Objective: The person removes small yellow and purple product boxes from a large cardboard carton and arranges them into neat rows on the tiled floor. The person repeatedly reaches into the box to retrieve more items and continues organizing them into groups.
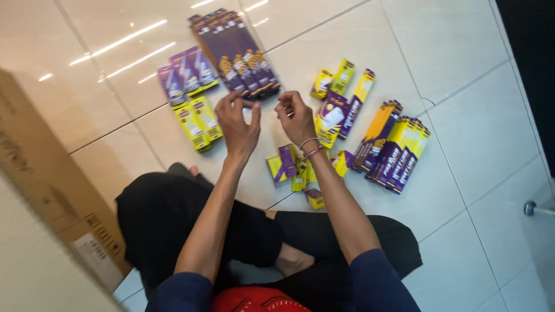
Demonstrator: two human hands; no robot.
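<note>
Glossy cream floor tiles spread under me, streaked with reflected ceiling lights, and I sit cross-legged on them in black trousers and dark blue sleeves. My left hand is raised at the centre of the frame, its fingers pinched narrow at the tips; whether they grip anything I cannot tell, since nothing shows between them. My right hand, with thin bangles at the wrist, hovers just beside it, fingers curled in close, and I cannot tell if they hold something either. Below my wrists lies a loose cluster of small yellow and purple boxes, near my knees. Long dark purple packs lie in a row toward the upper centre, with purple and yellow packs to their left. Right of centre, a tight row of yellow and purple cartons rests at an angle. A brown cardboard box fills the left edge.
</note>
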